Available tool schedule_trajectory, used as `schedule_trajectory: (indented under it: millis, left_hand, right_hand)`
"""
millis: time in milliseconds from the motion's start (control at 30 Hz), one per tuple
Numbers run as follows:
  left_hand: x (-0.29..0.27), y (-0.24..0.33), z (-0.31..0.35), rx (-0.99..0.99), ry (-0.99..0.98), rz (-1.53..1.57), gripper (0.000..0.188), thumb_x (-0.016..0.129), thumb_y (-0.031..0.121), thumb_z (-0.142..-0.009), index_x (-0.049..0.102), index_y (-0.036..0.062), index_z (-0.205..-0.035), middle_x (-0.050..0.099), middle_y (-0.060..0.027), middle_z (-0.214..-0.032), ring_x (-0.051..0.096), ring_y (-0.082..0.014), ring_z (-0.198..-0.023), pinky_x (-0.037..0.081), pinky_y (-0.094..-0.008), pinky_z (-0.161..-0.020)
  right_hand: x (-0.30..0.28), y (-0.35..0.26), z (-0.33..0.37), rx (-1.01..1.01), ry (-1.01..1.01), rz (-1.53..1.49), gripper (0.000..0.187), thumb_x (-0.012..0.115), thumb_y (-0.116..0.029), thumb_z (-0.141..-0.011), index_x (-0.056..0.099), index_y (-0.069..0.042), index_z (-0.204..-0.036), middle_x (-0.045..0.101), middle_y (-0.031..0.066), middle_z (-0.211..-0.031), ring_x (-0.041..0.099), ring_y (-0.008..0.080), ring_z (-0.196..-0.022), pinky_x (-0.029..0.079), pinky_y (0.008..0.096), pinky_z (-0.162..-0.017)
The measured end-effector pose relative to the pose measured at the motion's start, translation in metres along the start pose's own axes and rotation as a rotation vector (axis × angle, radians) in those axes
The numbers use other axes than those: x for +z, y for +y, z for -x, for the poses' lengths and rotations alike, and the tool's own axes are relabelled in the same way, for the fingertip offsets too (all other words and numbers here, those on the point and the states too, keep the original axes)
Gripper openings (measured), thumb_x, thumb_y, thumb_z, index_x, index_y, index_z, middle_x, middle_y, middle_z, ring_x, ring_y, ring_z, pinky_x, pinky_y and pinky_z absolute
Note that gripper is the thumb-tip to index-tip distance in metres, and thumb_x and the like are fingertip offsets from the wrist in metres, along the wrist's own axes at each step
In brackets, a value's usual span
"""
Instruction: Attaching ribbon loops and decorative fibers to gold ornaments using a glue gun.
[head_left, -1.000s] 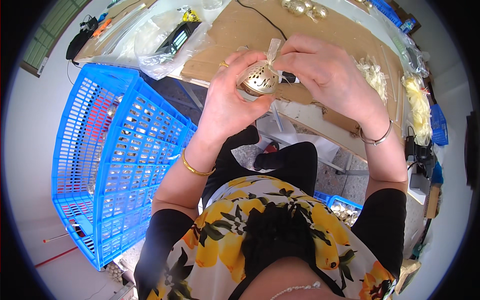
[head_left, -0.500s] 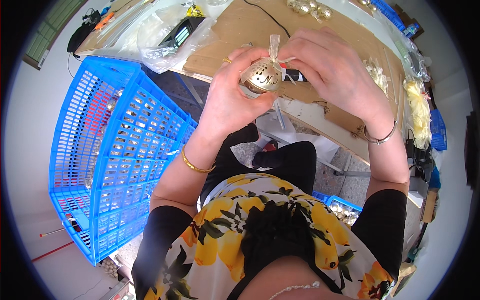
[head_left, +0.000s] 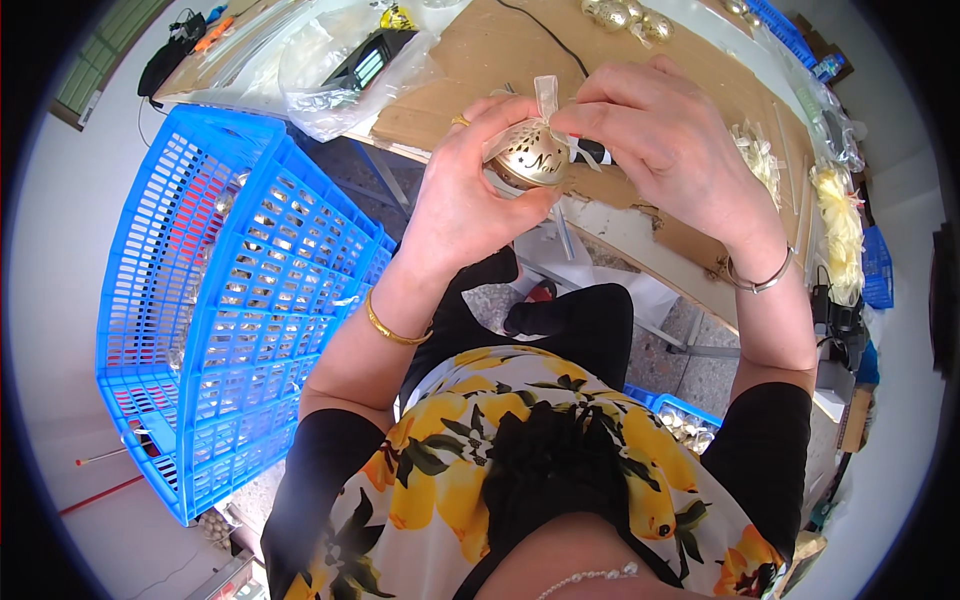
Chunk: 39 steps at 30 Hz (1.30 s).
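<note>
A gold ball ornament (head_left: 530, 158) with small cut-outs and dark lettering sits in my left hand (head_left: 462, 185), thumb below it and fingers curled over its top. A sheer cream ribbon (head_left: 546, 98) stands up as a loop from the top of the ball, with a bow at its base. My right hand (head_left: 672, 140) is at the ball's upper right, thumb and forefinger pinched on the ribbon bow. The right hand's other fingers are bent; their tips are partly hidden.
Cardboard (head_left: 480, 60) covers the worktable, with more gold balls (head_left: 625, 15) at its far side. Bundles of cream ribbon (head_left: 835, 230) hang at the right edge. A clear plastic bag (head_left: 330, 100) lies far left. A tall blue crate (head_left: 250, 300) of ornaments stands at my left.
My right thumb and forefinger have shifted slightly left and down onto the bow. The left hand still holds the ball, which has barely turned.
</note>
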<state>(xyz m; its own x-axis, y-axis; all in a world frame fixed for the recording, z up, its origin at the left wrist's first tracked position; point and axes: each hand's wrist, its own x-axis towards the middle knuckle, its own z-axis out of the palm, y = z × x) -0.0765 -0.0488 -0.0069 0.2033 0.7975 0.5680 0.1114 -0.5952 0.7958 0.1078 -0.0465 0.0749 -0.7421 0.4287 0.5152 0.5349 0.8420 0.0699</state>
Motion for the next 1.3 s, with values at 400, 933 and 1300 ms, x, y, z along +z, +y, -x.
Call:
schedule_trajectory:
  millis: [400, 933, 1300]
  left_hand:
    - [0.0, -0.006, 0.0, 0.029, 0.112, -0.081, 0.05, 0.07, 0.003, -0.057, 0.053, 0.0028, -0.104, 0.056, -0.0153, -0.101, 0.059, -0.0304, -0.089, 0.047, -0.0335, -0.078]
    - [0.0, -0.002, -0.003, 0.378, 0.244, -0.277, 0.054, 0.068, -0.005, -0.058, 0.058, 0.0061, -0.109, 0.04, -0.0169, -0.13, 0.049, -0.0305, -0.112, 0.044, -0.036, -0.088]
    - [-0.01, 0.001, -0.001, 0.544, 0.236, -0.66, 0.06, 0.065, -0.007, -0.055, 0.054, 0.0047, -0.112, 0.041, -0.0188, -0.128, 0.047, -0.0329, -0.111, 0.044, -0.0362, -0.086]
  right_hand:
    - [-0.005, -0.002, 0.003, -0.032, 0.152, -0.006, 0.028, 0.061, -0.003, -0.067, 0.064, -0.008, -0.094, 0.056, 0.0083, -0.09, 0.055, 0.0252, -0.08, 0.043, 0.0341, -0.07]
    - [0.017, -0.016, 0.013, 0.063, 0.193, -0.095, 0.034, 0.06, 0.0, -0.067, 0.063, -0.009, -0.1, 0.055, 0.0083, -0.09, 0.054, 0.0241, -0.078, 0.043, 0.0343, -0.07]
    - [0.02, -0.018, 0.02, 0.085, 0.149, -0.095, 0.04, 0.061, 0.0, -0.067, 0.062, -0.01, -0.106, 0.056, 0.0077, -0.09, 0.054, 0.0237, -0.079, 0.043, 0.0344, -0.07]
